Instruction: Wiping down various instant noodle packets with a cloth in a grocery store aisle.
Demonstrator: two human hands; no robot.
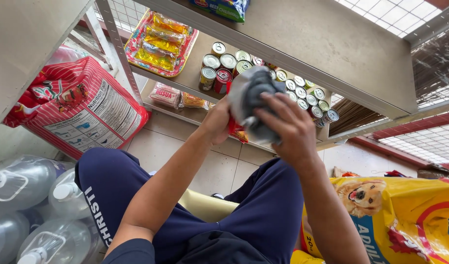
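left hand (215, 121): clamped on red can (233, 126), mostly hidden | right hand (289, 128): fingers pressing crumpled grey cloth (251, 100) over it | both together before metal shelf (190, 73) of round tins (219, 68) | glossy yellow sack (405, 220) right

- Soft grey cloth rag (254, 100), matt and crumpled, centre of frame.
- Small round metal cans (219, 63) with shiny lids, upper centre.
- Grey metal shelf (327, 44), smooth and dull, top of frame.
- Glossy yellow plastic feed sack (405, 220), lower right.
- Clear plastic water jugs (24, 181), lower left.
- Smooth pale floor tiles (156, 146).
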